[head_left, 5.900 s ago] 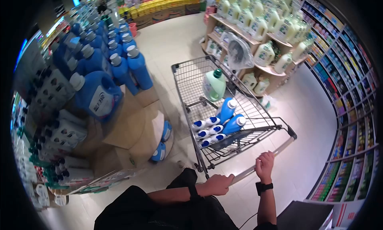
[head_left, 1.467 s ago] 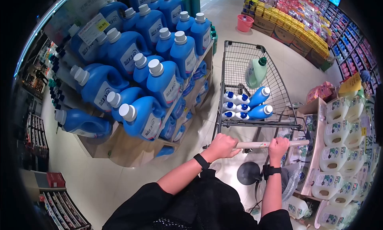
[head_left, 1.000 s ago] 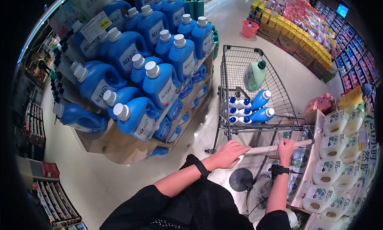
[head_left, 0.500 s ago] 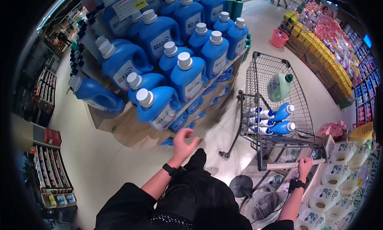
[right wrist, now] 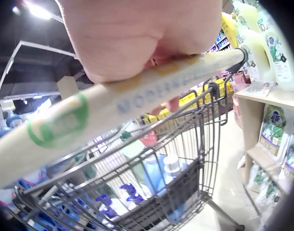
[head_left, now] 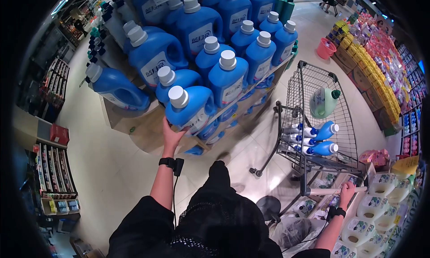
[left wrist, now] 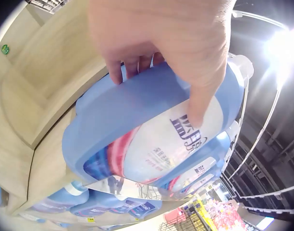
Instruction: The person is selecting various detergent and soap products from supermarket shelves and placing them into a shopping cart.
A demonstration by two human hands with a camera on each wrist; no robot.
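Observation:
My left hand [head_left: 171, 136] grips a blue laundry detergent bottle [head_left: 193, 106] with a white cap, at the front corner of a display. In the left wrist view the thumb lies across the white label, and the fingers [left wrist: 132, 65] go over the bottle's side, their tips partly hidden. My right hand [head_left: 347, 194] holds the pale handle bar [right wrist: 103, 108] of a shopping cart [head_left: 309, 92]. In the cart are a pale green bottle [head_left: 323, 102] with a dark green cap, two blue bottles [head_left: 324, 148] and several white bottles with blue caps [head_left: 301, 139].
Rows of similar blue bottles [head_left: 199, 32] crowd the wooden display [head_left: 134, 132]. Pale jugs [head_left: 365, 231] fill shelving at the right, beside a plastic-wrapped object [head_left: 291, 233] on the floor. A pink bucket [head_left: 326, 47] and stacked yellow packs [head_left: 371, 74] stand farther back.
My left hand has left the cart handle and reached left to the detergent bottle. My right hand stays on the handle. The cart now appears farther right in the head view.

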